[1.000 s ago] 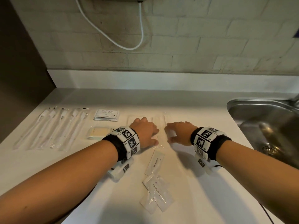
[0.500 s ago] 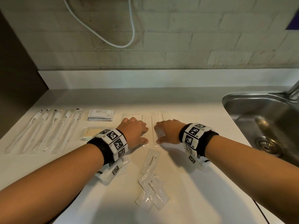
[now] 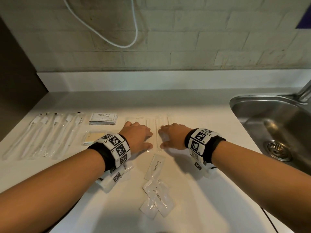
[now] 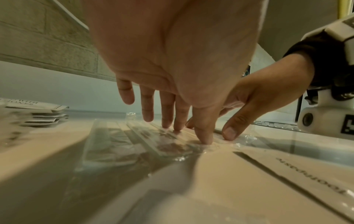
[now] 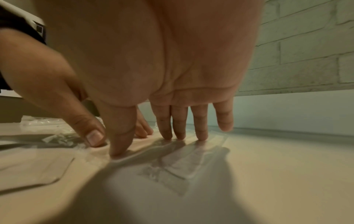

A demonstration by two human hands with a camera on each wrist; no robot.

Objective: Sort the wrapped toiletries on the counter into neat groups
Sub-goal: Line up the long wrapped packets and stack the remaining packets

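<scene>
Several long clear-wrapped packets (image 3: 161, 121) lie side by side in the middle of the white counter (image 3: 193, 105). My left hand (image 3: 137, 137) presses straight fingertips (image 4: 168, 124) on the left packets (image 4: 122, 141). My right hand (image 3: 170, 136) does the same on the right packets (image 5: 191, 160), fingertips (image 5: 200, 136) and thumb down. Left of them sit a stack of shampoo sachets (image 3: 103, 118), a wrapped soap bar (image 3: 91, 137) and a row of wrapped toothbrushes (image 3: 47, 135). Three toothpaste sachets (image 3: 157, 197) lie loose near me.
A steel sink (image 3: 276, 125) is sunk into the counter at the right, its tap (image 3: 305, 91) at the edge of view. A tiled wall with a white cable (image 3: 134, 36) rises behind. The counter's left edge meets a dark panel (image 3: 18, 78).
Both hands have stayed on the clear packets, close together; the head view has shifted slightly right and down, so everything sits further left.
</scene>
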